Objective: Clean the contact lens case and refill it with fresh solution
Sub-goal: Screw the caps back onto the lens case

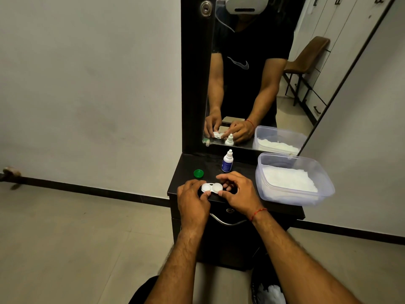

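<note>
Gripping a small white lens case (212, 187) between them, both hands are low over the front edge of a dark dresser top (186, 165). The left hand (192, 200) curls round the left end of the case, thumb on the near side and fingers wrapped over the far side. The right hand (238, 194) pinches the right end, with its thumb against the near edge and its forefinger arched over the top; the other fingers are curled behind. Whether the two round wells of the case are capped or bare cannot be told.

A green cap (198, 173) lies on the dresser top just beyond the left hand. A little bottle (227, 163) with a white nozzle and a blue label stands upright just beyond the right hand's fingers. To the right of the right hand sits a clear plastic box (285, 197) holding white tissue (289, 178). A red thread (258, 212) circles the right wrist. Below the hands a metal drawer handle (228, 222) shows. Beyond the bottle a mirror (252, 62) reflects both hands.
</note>
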